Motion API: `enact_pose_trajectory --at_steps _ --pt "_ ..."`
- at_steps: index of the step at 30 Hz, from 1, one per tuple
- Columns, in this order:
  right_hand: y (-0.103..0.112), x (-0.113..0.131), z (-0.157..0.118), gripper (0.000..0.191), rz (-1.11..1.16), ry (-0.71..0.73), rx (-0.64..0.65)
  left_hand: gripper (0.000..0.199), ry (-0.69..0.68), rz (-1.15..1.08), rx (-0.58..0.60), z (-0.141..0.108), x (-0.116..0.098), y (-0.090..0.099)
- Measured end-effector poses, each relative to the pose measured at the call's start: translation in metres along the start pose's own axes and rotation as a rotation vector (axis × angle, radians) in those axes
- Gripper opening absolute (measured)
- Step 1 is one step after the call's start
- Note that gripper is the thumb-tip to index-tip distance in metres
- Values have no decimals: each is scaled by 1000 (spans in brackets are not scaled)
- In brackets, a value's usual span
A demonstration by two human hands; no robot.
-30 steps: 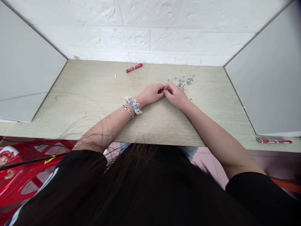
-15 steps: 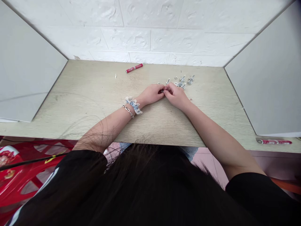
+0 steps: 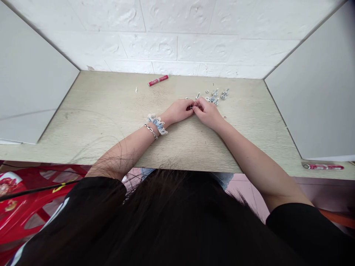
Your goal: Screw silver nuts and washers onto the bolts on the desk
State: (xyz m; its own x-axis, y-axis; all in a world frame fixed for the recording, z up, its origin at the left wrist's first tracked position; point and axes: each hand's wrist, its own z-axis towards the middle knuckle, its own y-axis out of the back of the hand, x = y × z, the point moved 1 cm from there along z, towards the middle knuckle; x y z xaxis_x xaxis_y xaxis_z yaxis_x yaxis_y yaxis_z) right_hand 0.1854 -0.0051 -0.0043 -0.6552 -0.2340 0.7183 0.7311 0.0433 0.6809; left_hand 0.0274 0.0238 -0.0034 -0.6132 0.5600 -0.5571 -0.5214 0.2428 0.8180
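My left hand (image 3: pixel 181 110) and my right hand (image 3: pixel 207 113) meet fingertip to fingertip over the wooden table (image 3: pixel 177 144). Both are closed round something small, with a bit of metal showing between the fingers; I cannot make out what it is. Just behind my right hand stands a cluster of silver bolts with nuts and washers (image 3: pixel 213 97). A single bolt (image 3: pixel 198 96) and a loose nut (image 3: pixel 207 91) are close by. Another group of bolts (image 3: pixel 225 94) stands a little to the right.
A red tube (image 3: pixel 158 80) lies near the white brick wall, with a small white scrap (image 3: pixel 136 89) to its left. Another red tube (image 3: pixel 323 167) is at the front right edge. Grey panels stand left (image 3: pixel 33 74) and right (image 3: pixel 318 88). A red chair (image 3: pixel 16 214) is at lower left.
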Motion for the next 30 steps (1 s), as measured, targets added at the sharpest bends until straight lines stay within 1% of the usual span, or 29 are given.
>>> enact_pose_trajectory --at_steps 11,15,20,23,26,30 --pt "-1 -3 0 4 -15 18 8 15 -15 0 -16 0 1 -1" --pt "-1 -1 0 4 -16 -11 8 14 -7 5 -7 0 0 0" --pt "-2 -1 1 6 1 -46 -22 14 12 6 -2 0 -1 0" --pt "-2 -5 1 9 34 -33 -15 13 24 1 -5 1 -1 0" --pt "-4 -10 1 13 47 -12 -6 17 20 -34 -23 1 -1 0" --pt "-9 -17 2 17 57 52 -50 21 44 -117 -50 0 0 2"
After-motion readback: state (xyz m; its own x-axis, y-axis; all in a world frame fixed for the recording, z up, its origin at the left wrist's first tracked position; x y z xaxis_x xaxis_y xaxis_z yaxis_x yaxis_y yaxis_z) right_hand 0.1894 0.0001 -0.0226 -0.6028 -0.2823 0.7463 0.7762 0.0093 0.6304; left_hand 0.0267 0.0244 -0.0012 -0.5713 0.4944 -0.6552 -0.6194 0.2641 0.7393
